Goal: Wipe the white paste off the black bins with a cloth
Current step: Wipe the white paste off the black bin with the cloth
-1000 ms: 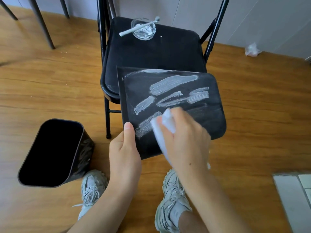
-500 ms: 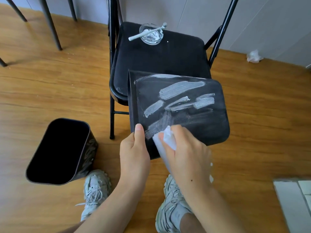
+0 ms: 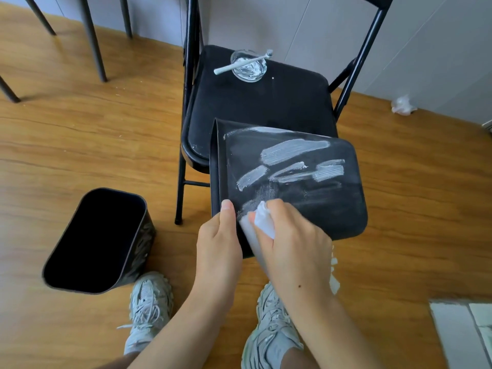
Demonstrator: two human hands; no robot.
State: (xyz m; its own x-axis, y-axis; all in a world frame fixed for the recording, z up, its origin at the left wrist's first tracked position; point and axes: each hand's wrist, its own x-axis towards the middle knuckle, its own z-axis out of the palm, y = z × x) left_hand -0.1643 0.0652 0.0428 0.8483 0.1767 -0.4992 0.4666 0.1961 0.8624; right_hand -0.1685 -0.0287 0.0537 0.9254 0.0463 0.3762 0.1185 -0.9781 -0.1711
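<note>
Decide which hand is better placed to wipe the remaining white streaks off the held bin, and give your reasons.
Right. The right hand already holds the cloth against the bin, just below the streaks. The left hand grips the bin's edge, steadying it.

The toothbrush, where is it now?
In the head view the toothbrush lies across the glass dish at the back of the chair seat, beyond the held bin.
</note>
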